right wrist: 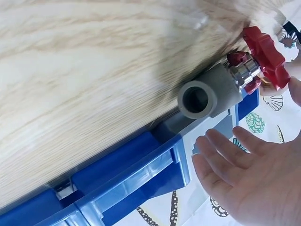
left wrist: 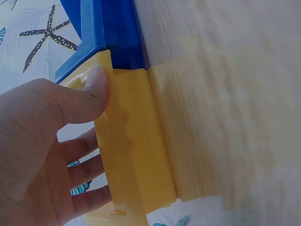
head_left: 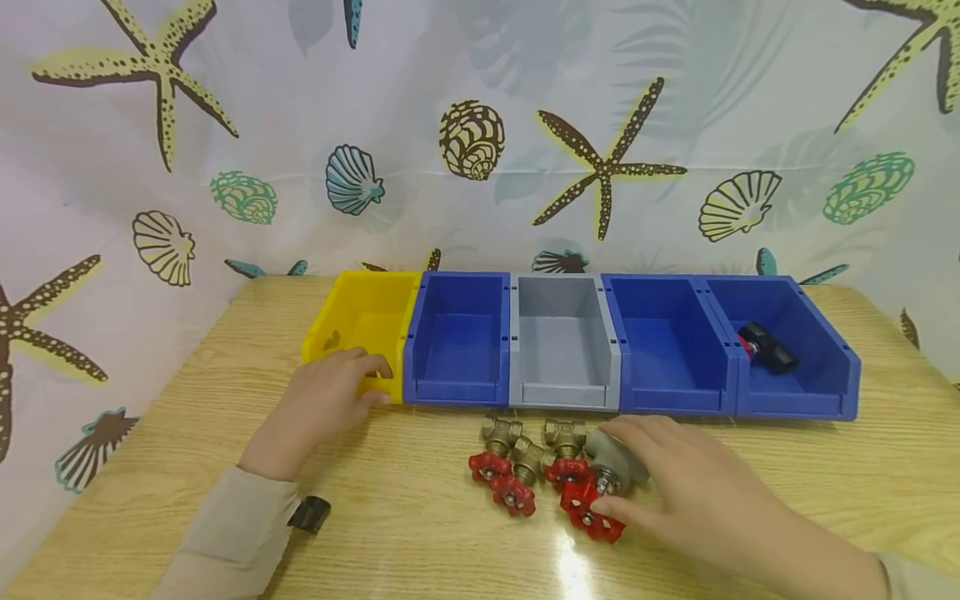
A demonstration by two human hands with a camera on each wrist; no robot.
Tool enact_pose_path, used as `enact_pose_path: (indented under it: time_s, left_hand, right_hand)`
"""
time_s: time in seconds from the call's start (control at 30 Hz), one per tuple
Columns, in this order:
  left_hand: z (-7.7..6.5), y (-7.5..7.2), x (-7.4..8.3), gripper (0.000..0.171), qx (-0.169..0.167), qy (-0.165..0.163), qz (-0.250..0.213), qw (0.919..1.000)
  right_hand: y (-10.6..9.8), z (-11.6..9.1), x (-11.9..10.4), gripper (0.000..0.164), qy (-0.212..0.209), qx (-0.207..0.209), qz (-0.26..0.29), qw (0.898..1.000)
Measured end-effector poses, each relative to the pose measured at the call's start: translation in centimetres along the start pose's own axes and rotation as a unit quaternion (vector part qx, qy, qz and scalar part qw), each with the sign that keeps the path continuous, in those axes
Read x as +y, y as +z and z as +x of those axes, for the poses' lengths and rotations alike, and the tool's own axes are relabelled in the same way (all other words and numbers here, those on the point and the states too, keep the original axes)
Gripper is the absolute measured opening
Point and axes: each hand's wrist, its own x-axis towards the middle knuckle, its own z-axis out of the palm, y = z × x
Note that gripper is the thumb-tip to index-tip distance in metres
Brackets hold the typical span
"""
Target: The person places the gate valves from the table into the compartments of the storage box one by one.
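My left hand grips the front lip of the yellow bin, its thumb on the outside and its fingers reaching over the inner side. My right hand has loosely extended fingers beside a grey plastic valve with a red handle. Its thumb is close to that handle; whether they touch I cannot tell. Left of the grey valve, three brass valves with red round handwheels lie on the table.
Right of the yellow bin stand a blue bin, a grey bin and two more blue bins. A black valve lies in the rightmost one. The wooden table meets a patterned curtain behind.
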Motion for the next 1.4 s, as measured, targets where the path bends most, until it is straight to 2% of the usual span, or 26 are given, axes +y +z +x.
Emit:
enact_pose_path:
  time_s: [0.13,0.33,0.63,0.87,0.97,1.23,1.4]
  left_hand:
    - [0.0,0.0,0.1,0.024,-0.003,-0.002,-0.001,1.0]
    - [0.0,-0.1,0.1,0.024,-0.004,-0.001,0.003,1.0]
    - [-0.1,-0.1,0.1,0.024,0.003,0.002,0.003,1.0]
    - [-0.1,-0.3,0.1,0.024,0.003,0.005,0.001,1.0]
    - [-0.1,-0.4,0.2,0.023,0.002,0.004,0.0,1.0]
    - [-0.1,-0.3,0.2,0.024,0.002,0.004,-0.002,1.0]
    - [-0.1,-0.3,0.2,0.024,-0.002,0.0,-0.003,1.0]
  right_hand:
    - [0.3,0.1,-0.4,0.087,-0.002,-0.003,0.005,1.0]
    - [0.8,0.4,-1.0,0.101,0.018,-0.04,0.005,0.999]
    - [1.1,0.6,-1.8,0.112,0.055,-0.074,-0.005,0.996]
    - [1.6,0.7,-2.0,0.118,0.055,-0.081,-0.015,0.995]
    - [1.9,0.7,-2.0,0.118,0.055,-0.079,-0.018,0.995]
    - [2.5,0.6,-2.2,0.104,0.055,-0.071,-0.028,0.996]
    - [2.7,0.6,-2.2,0.1,0.052,-0.052,-0.039,0.997]
